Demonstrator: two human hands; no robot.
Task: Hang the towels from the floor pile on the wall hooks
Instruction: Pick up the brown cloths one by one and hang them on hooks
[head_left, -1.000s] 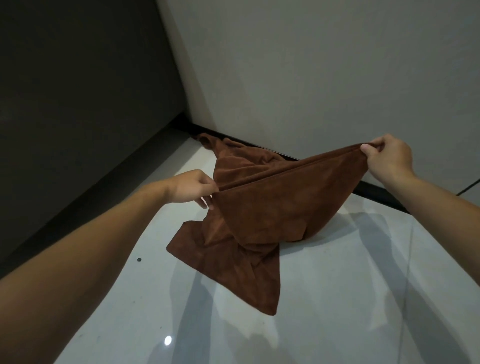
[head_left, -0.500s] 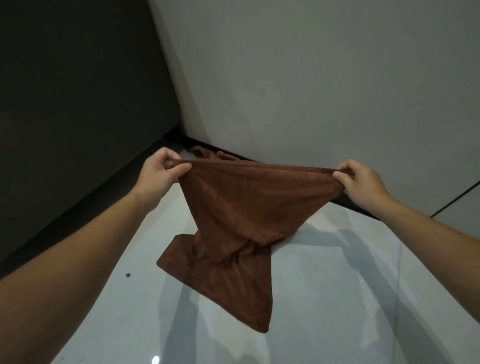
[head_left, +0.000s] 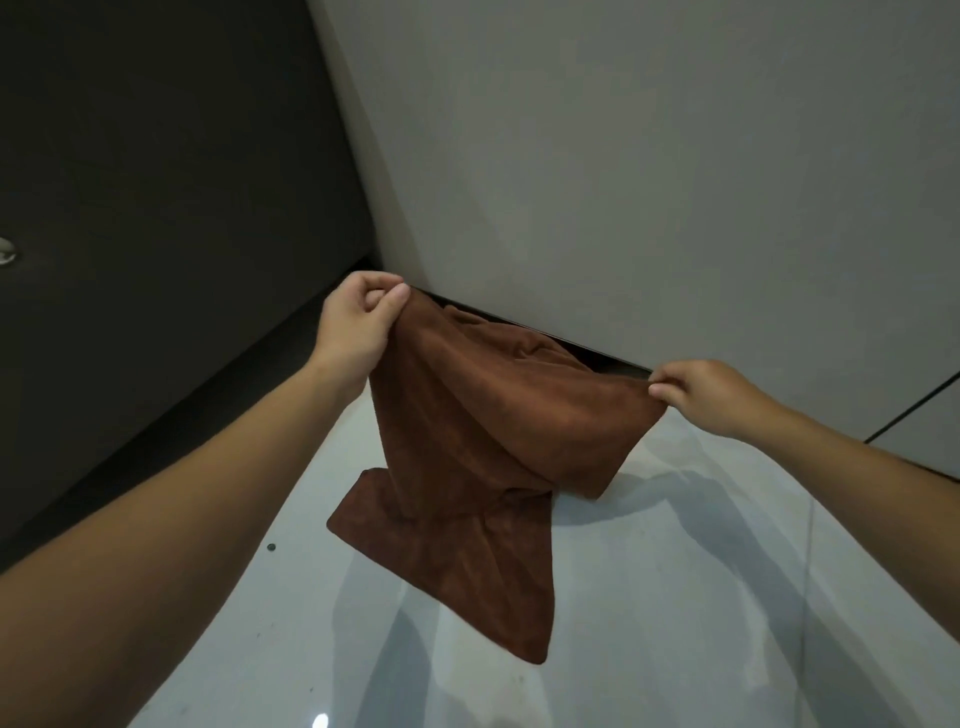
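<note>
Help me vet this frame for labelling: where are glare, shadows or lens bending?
Head view: small glare spot on the glossy floor at the bottom edge; soft arm shadows fall across it beside the brown towel; the dark wall at left shows little detail; the wall corner line leans, likely wide-angle distortion.

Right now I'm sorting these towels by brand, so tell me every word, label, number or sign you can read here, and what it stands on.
None: no readable text anywhere in this view.
The brown towel, pinched by the left hand and the right hand, shows no tag or print.
The grey wall, dark wall and floor bear no signs.
The small metal fitting at the left edge shows no legible marking.
</note>
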